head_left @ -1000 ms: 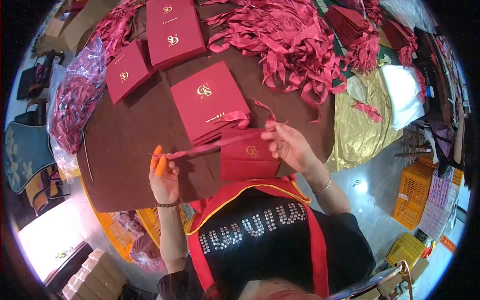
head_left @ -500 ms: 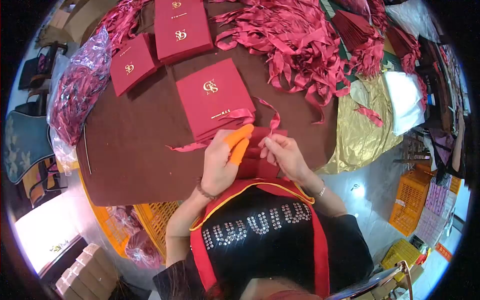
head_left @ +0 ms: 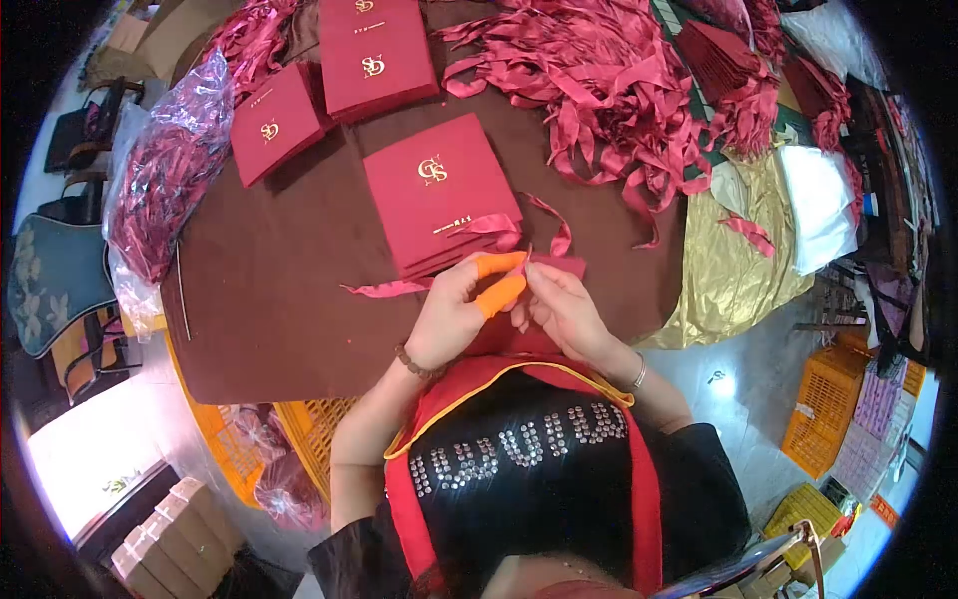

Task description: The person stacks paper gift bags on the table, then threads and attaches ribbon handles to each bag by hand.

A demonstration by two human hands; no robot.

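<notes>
My left hand [head_left: 451, 311], with orange finger cots on thumb and index finger, meets my right hand [head_left: 571, 307] at the table's near edge. Between their fingertips a narrow red ribbon [head_left: 528, 257] end is pinched, pointing up. Under my hands lies a dark red card or bag [head_left: 504, 337], mostly hidden. Just beyond is a stack of red paper bags [head_left: 439, 185] with gold lettering. A loose ribbon loop [head_left: 560, 236] curls at the stack's right corner, and another ribbon tail [head_left: 387, 289] extends left of my left hand.
More red bags [head_left: 379, 62] are stacked at the back. A large heap of red ribbons [head_left: 599, 90] lies back right, near gold wrapping [head_left: 733, 270] and white plastic [head_left: 816, 205]. A clear bag of ribbons [head_left: 165, 195] stands at left. Orange crates [head_left: 823, 409] stand on the floor.
My left hand has moved right and its orange-covered fingertips now meet my right fingertips at the ribbon. My right hand still pinches. The whole view has shifted slightly.
</notes>
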